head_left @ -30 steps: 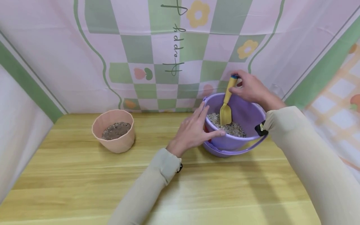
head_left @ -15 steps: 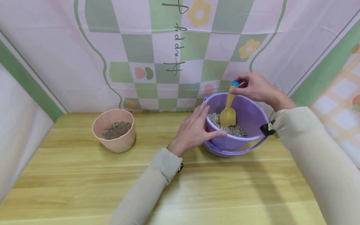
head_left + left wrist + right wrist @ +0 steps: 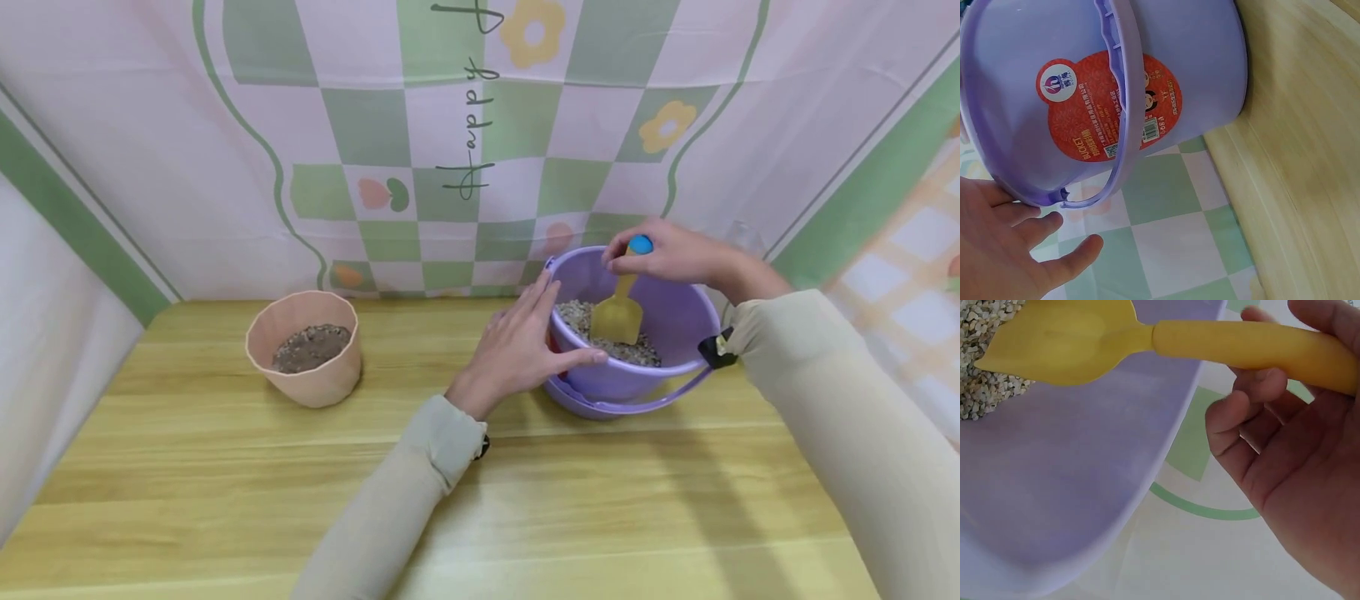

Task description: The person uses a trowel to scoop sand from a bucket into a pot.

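A purple bucket (image 3: pixel 615 379) with pale gravel (image 3: pixel 573 315) in it stands at the right of the table. My right hand (image 3: pixel 675 254) grips the yellow handle of a toy shovel (image 3: pixel 617 321), just under its blue end cap. The shovel's blade points down into the bucket, its tip in the gravel (image 3: pixel 979 394) in the right wrist view. Against the bucket's near left rim, my left hand (image 3: pixel 513 354) rests with fingers and thumb spread and straight. In the left wrist view a red sticker (image 3: pixel 1085 119) shows on the bucket's side.
Left on the wooden table (image 3: pixel 225 492) stands a pink pot (image 3: pixel 330 375) with brown soil (image 3: pixel 311 348) inside. The bucket's handle (image 3: pixel 660 400) hangs down in front of it. A checked cloth (image 3: pixel 450 125) forms the backdrop behind the table.
My right hand has lowered and tilted the shovel, so its blade turns broadside and sits lower in the gravel. The left hand stays at the rim.
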A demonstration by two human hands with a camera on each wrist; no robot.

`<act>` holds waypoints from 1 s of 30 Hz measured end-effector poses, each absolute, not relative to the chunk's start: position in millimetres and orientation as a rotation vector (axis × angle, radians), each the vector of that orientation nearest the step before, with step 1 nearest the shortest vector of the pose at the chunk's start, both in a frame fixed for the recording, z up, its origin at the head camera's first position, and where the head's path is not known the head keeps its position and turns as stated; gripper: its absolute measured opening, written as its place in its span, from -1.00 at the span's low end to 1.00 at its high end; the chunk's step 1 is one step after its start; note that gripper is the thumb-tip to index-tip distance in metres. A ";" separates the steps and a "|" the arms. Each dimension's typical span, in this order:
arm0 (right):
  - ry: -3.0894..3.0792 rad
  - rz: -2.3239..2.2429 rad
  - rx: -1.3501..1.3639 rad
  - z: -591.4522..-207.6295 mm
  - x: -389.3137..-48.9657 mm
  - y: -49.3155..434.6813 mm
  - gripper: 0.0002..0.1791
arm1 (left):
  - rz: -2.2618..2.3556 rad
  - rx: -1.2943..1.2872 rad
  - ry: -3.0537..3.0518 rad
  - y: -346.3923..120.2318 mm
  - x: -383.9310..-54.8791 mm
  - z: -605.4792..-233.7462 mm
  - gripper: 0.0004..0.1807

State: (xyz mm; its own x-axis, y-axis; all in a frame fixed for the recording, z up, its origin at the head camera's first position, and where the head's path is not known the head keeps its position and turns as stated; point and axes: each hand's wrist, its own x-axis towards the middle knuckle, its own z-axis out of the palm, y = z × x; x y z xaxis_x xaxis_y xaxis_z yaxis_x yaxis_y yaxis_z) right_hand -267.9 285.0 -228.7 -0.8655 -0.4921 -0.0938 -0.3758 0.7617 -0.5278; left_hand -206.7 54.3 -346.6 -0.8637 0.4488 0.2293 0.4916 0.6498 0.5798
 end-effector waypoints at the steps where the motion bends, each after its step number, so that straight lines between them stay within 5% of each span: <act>1: 2.710 -0.730 -0.682 -228.3 -267.8 285.9 -0.78 | -1.012 -0.799 -2.794 54.3 -206.7 -346.5 0.29; 18: 2.652 -0.714 -0.746 -230.4 -265.3 297.9 -0.84 | -1.014 -0.796 -2.790 54.2 -206.0 -347.9 0.30; 30: 2.810 -0.775 -0.545 -235.3 -262.9 303.0 -0.73 | -1.021 -0.793 -2.786 54.0 -205.4 -347.2 0.29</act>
State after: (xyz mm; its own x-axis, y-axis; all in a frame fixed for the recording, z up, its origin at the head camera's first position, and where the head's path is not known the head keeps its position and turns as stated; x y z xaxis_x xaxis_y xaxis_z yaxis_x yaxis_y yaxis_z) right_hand -262.9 303.0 -235.3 -0.9175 -0.3914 -0.0706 -0.2999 0.7974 -0.5236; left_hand -205.4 54.0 -347.2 -0.8645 0.4445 0.2346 0.4908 0.6461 0.5845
